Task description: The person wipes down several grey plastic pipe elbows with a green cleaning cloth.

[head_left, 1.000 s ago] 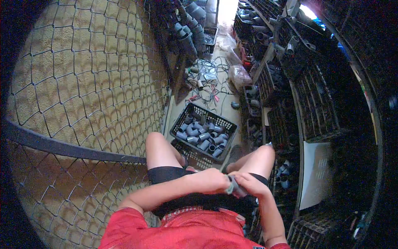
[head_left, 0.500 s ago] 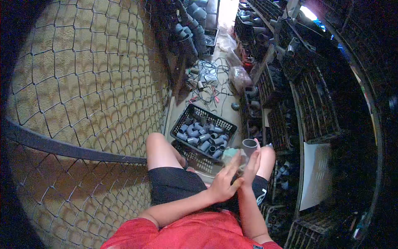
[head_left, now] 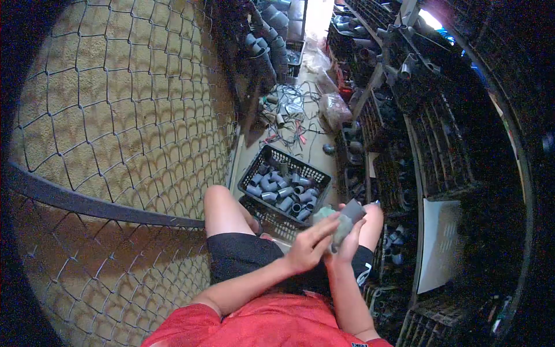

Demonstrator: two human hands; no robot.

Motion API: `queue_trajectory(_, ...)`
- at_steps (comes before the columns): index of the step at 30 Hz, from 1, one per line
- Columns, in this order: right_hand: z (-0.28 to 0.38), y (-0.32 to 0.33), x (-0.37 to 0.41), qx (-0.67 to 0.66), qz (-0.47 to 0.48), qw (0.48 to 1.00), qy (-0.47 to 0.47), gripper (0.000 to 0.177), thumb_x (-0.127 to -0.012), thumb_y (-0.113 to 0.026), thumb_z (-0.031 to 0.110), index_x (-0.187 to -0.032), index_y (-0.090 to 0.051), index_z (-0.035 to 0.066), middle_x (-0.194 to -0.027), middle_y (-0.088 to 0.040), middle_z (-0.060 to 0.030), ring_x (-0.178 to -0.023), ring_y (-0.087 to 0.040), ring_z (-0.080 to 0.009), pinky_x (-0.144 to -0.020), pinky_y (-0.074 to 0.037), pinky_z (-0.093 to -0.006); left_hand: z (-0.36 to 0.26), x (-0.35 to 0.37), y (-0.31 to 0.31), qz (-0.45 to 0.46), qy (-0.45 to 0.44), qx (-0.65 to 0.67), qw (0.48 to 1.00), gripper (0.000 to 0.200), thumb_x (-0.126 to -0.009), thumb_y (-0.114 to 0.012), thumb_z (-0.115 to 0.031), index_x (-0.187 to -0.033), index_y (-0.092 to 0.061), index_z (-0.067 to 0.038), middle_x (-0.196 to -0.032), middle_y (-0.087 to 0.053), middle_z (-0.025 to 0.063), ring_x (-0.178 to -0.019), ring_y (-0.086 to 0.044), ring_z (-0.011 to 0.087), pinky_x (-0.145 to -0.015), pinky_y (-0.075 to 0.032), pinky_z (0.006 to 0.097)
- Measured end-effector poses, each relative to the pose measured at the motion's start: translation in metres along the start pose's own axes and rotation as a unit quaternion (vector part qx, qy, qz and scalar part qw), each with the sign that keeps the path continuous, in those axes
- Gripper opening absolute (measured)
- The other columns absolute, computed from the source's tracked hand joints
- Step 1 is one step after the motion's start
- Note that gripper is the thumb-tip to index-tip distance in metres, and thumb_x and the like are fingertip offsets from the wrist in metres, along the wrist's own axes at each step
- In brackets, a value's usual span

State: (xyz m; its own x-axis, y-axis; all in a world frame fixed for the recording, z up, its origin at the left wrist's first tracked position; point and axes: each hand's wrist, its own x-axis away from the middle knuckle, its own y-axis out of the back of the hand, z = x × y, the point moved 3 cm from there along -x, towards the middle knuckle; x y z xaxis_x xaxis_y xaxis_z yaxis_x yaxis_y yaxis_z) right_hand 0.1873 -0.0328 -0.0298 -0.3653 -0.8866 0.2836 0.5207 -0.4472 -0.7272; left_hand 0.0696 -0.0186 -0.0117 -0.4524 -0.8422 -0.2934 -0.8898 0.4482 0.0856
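A grey plastic pipe fitting (head_left: 353, 211) lies tilted in my right hand (head_left: 350, 245), whose fingers wrap around its side above my right knee. My left hand (head_left: 311, 245) presses a pale green cloth (head_left: 342, 228) against the fitting, its fingers stretched over the cloth. The cloth and fingers hide the fitting's lower part, and motion blurs the cloth's edge. Just beyond my hands, a black plastic crate (head_left: 247, 171) on the floor holds many grey elbow fittings (head_left: 284, 192).
Wire mesh (head_left: 115, 115) with a metal rail (head_left: 104, 207) runs along my left. Shelves with black crates (head_left: 442, 144) of fittings line the right. Cables and tools (head_left: 292, 110) litter the floor ahead, near a plastic bag (head_left: 334, 108).
The pipe fitting has tipped over, from its round opening facing up to its side showing. My left hand has shifted slightly down and left with the cloth.
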Motion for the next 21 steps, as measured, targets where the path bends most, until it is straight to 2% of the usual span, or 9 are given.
queue_trajectory(3, -0.009, -0.01, 0.016, 0.071, -0.024, 0.997, -0.007, 0.057, -0.104, -0.026, 0.052, -0.131, -0.05, 0.009, -0.126, -0.058, -0.0072, -0.117, -0.055, -0.0226, -0.103, -0.042, -0.0382, -0.013, -0.02, 0.02, -0.033, -0.12, -0.136, 0.983, 0.051, -0.071, -0.072, -0.004, -0.121, -0.062, -0.004, -0.122, -0.063, 0.0172, -0.109, -0.063, 0.0356, -0.093, -0.052, 0.0402)
queue_trajectory(8, -0.011, 0.003, 0.014, 0.076, 0.009, 0.997, 0.006, 0.046, -0.105, -0.035, 0.043, -0.132, -0.048, 0.008, -0.133, -0.053, -0.0096, -0.119, -0.052, -0.0195, -0.103, -0.039, -0.0372, -0.012, -0.028, 0.038, -0.074, -0.098, -0.234, 0.964, 0.04, -0.07, -0.072, -0.004, -0.108, -0.059, -0.006, -0.099, -0.063, 0.0154, -0.084, -0.067, 0.0347, -0.071, -0.057, 0.0393)
queue_trajectory(11, 0.009, -0.012, 0.0, 0.017, -0.073, 0.996, -0.055, 0.029, -0.099, -0.05, 0.039, -0.105, -0.055, 0.011, -0.094, -0.064, -0.0073, -0.096, -0.061, -0.0231, -0.09, -0.045, -0.0347, 0.005, -0.018, 0.026, 0.079, -0.044, -0.343, 0.935, 0.037, -0.067, -0.075, -0.006, -0.1, -0.059, -0.008, -0.088, -0.061, 0.0144, -0.081, -0.065, 0.0363, -0.067, -0.055, 0.0428)
queue_trajectory(13, 0.009, -0.014, -0.002, 0.009, -0.116, 0.991, -0.064, 0.027, -0.099, -0.052, 0.038, -0.099, -0.054, 0.011, -0.085, -0.064, -0.0067, -0.088, -0.061, -0.0238, -0.086, -0.046, -0.0343, 0.005, -0.014, 0.021, 0.025, -0.003, -0.291, 0.956, 0.033, -0.068, -0.075, -0.009, -0.098, -0.06, -0.008, -0.088, -0.061, 0.0141, -0.081, -0.065, 0.0341, -0.067, -0.054, 0.0419)
queue_trajectory(15, 0.01, -0.014, -0.004, 0.108, -0.04, 0.99, 0.076, 0.022, -0.098, -0.052, 0.028, -0.091, -0.051, 0.008, -0.075, -0.061, -0.0076, -0.076, -0.058, -0.0225, -0.077, -0.046, -0.0347, 0.02, -0.013, 0.021, 0.009, 0.008, -0.275, 0.961, 0.032, -0.07, -0.075, -0.01, -0.098, -0.06, -0.008, -0.089, -0.063, 0.0136, -0.081, -0.066, 0.0311, -0.068, -0.053, 0.0404)
queue_trajectory(16, 0.011, -0.017, -0.002, 0.108, -0.039, 0.991, 0.076, 0.022, -0.098, -0.052, 0.028, -0.091, -0.051, 0.008, -0.075, -0.061, -0.0076, -0.076, -0.058, -0.0225, -0.077, -0.046, -0.0347, 0.036, -0.006, 0.016, 0.07, 0.104, -0.165, 0.978, 0.03, -0.072, -0.075, -0.012, -0.098, -0.061, -0.007, -0.093, -0.064, 0.0132, -0.082, -0.065, 0.0263, -0.069, -0.052, 0.0381)
queue_trajectory(17, 0.013, -0.028, 0.003, 0.058, 0.08, 0.99, 0.097, 0.019, -0.097, -0.05, 0.023, -0.086, -0.048, 0.007, -0.07, -0.058, -0.0073, -0.07, -0.056, -0.0216, -0.074, -0.044, -0.0351, 0.052, 0.003, 0.01, 0.13, 0.199, -0.05, 0.97, 0.028, -0.074, -0.075, -0.014, -0.098, -0.062, -0.007, -0.097, -0.065, 0.0129, -0.083, -0.064, 0.0216, -0.071, -0.051, 0.0358)
queue_trajectory(18, 0.017, -0.04, 0.01, 0.008, 0.197, 0.973, 0.117, 0.018, -0.096, -0.049, 0.019, -0.082, -0.045, 0.007, -0.065, -0.055, -0.0071, -0.065, -0.054, -0.0208, -0.07, -0.043, -0.0355, 0.069, 0.015, -0.004, 0.146, 0.31, 0.174, 0.923, 0.02, -0.083, -0.07, -0.02, -0.091, -0.063, -0.002, -0.071, -0.061, 0.0018, -0.062, -0.059, 0.0137, -0.055, -0.048, 0.0334)
queue_trajectory(21, 0.014, -0.038, 0.013, -0.01, 0.249, 0.964, 0.089, 0.018, -0.093, -0.049, 0.016, -0.078, -0.045, 0.007, -0.063, -0.057, -0.0079, -0.062, -0.054, -0.0212, -0.069, -0.044, -0.0364, 0.075, 0.029, -0.003, 0.078, 0.369, 0.343, 0.86, 0.02, -0.084, -0.067, -0.022, -0.08, -0.064, -0.002, -0.069, -0.061, -0.0021, -0.057, -0.059, 0.0152, -0.055, -0.048, 0.0351)
